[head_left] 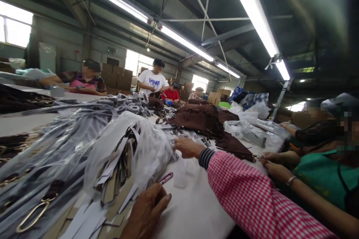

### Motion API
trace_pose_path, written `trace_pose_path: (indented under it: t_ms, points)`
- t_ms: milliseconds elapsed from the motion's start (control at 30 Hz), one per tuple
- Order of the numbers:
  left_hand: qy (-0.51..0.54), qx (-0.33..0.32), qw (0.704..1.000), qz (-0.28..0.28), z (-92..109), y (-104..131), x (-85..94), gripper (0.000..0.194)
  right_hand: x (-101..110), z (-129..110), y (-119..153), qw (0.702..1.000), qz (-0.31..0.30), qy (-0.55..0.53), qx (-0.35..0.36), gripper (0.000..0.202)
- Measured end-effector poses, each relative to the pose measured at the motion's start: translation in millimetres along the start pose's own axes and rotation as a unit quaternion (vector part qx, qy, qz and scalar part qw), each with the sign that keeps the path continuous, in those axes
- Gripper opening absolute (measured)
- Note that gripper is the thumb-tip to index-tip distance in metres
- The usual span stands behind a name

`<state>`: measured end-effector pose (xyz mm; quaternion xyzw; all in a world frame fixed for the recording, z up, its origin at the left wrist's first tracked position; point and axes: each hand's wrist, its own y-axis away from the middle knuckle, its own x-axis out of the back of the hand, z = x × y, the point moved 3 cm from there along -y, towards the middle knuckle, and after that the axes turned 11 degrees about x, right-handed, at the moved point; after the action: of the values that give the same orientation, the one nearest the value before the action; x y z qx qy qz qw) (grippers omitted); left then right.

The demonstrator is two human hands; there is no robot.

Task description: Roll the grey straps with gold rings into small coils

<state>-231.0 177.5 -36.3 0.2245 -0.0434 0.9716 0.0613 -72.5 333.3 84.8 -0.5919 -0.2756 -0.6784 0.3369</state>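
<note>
My left hand (148, 209) is low in the centre, over the paper strips (112, 190), its fingers loosely curled and the thumb apart. A small pink-handled tool (166, 177) lies just beyond its fingers. Farther up, my right hand (187, 147) stretches leftward in a pink checked sleeve, fingers slightly apart at the edge of a clear plastic bag (157, 145). Nothing can be made out in either hand. The bag is open and bulges around grey and white strips. Behind the right hand lie brown fringed pieces (196, 117).
Grey rolled straps (131, 104) are heaped farther back. A gold clasp (33, 216) lies on plastic at the lower left. At the right, a person's hands (276, 164) hold a brown piece's metal clip. Other people are around the white table (196, 209).
</note>
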Motion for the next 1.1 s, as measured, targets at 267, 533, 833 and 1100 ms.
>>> trace_pose_path:
  t_ms: [267,533,833,1100]
  points:
    - [-0.062,-0.004,0.998,-0.003,-6.8,-0.7,-3.4,0.03,-69.8,5.5,30.7,1.0,-0.012,-0.02,-0.018,0.059]
    - [-0.044,-0.019,0.999,-0.001,0.4,1.7,0.2,0.028,-77.3,19.5,50.2,0.996,-0.002,-0.059,-0.061,0.028]
    - [-0.06,-0.024,0.998,0.005,3.7,3.9,1.1,0.03,-76.2,35.0,42.9,0.963,0.115,-0.165,-0.177,0.015]
    - [-0.122,-0.024,0.992,-0.016,-5.2,-4.3,3.3,0.035,-100.6,38.8,-6.1,0.915,0.137,-0.223,-0.309,0.023]
